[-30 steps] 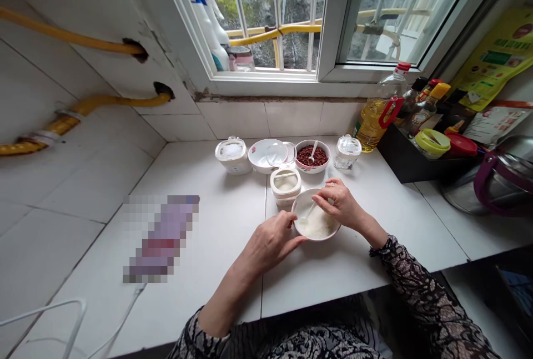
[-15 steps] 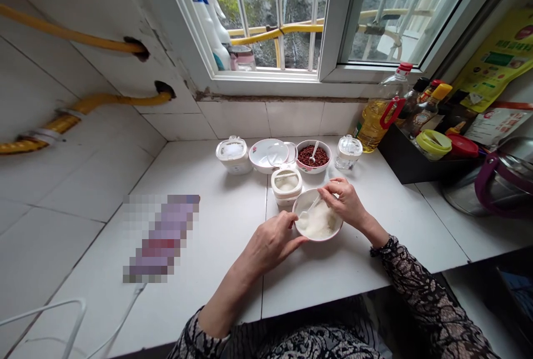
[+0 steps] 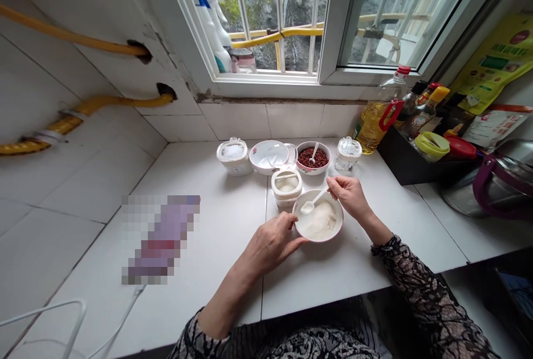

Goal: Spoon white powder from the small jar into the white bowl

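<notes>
Head view shows the small white plastic spoon (image 3: 308,207) pretty clearly now. Half a second back it was down at the pale stuff, with the fingers closer in over the bowl; since then the right hand (image 3: 350,198) has shifted out to the side and the spoon sits near the far left part of the bowl, clear of the main heap. I'd read that as a short break between strokes, with the contents loose enough to work the spoon through again, but that's just my take.

Grip-wise, the right thumb and fingers are pinched together on the end of the handle. The left hand (image 3: 270,241) is clamped lightly on the side of the round white bowl with a pinkish rim (image 3: 320,241), fingers at its left edge and thumb lower down. It hasn't really budged. The white powdery heap (image 3: 321,219) has a tanner patch toward the right; can't tell what it is.

The bowl's on the white tiled counter (image 3: 216,226), just beside an open white squarish container (image 3: 286,200). Behind them there's a flower-patterned bowl (image 3: 313,171) of dark red bits with its own white spoon (image 3: 314,151) in it.
</notes>
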`<control>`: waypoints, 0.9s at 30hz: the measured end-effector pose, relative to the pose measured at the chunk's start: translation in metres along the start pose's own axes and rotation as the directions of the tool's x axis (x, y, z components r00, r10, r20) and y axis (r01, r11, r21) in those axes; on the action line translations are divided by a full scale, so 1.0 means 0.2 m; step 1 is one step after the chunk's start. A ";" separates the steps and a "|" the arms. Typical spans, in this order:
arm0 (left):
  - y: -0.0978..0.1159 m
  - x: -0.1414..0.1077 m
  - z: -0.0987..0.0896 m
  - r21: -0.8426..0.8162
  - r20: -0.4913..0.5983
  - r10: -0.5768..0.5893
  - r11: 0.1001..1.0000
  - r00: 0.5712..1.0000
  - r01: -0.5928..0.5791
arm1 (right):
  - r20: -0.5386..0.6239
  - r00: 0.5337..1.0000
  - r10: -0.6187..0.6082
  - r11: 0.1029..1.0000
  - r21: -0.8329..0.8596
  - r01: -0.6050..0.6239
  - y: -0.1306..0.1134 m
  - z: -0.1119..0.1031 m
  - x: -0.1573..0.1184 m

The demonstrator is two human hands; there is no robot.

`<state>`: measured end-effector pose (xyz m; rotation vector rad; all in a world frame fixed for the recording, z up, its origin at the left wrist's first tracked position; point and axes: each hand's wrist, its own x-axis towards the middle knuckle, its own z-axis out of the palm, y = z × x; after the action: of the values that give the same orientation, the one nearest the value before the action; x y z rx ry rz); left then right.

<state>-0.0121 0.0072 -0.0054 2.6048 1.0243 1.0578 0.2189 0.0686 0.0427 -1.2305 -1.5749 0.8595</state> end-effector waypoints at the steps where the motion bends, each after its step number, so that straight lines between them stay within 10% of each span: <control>1: 0.00 0.00 0.00 -0.002 0.002 -0.003 1.000 1.000 0.003 | -0.013 1.000 -0.006 1.000 0.019 0.007 -0.01 0.00 0.01; 7: 0.00 0.00 0.00 0.000 0.002 0.004 1.000 1.000 -0.004 | -0.168 0.969 -0.183 0.983 -0.067 0.174 -0.11 0.04 0.10; 11: 0.00 0.00 0.00 -0.011 0.015 -0.016 1.000 1.000 0.016 | -0.252 0.864 -0.435 0.876 -0.339 0.343 -0.14 0.10 0.13; 18: 0.00 0.00 0.00 -0.004 -0.001 -0.006 1.000 1.000 0.006 | 0.126 0.608 -0.784 0.409 -0.632 0.658 -0.10 0.13 0.09; 27: 0.00 0.00 0.00 -0.008 0.014 -0.024 1.000 1.000 0.024 | -0.089 0.758 -0.646 0.673 -0.535 0.511 -0.07 0.03 0.04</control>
<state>-0.0117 0.0070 -0.0060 2.5837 1.0430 1.0345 0.2086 0.0726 0.0562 -0.9956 -1.8491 -0.1434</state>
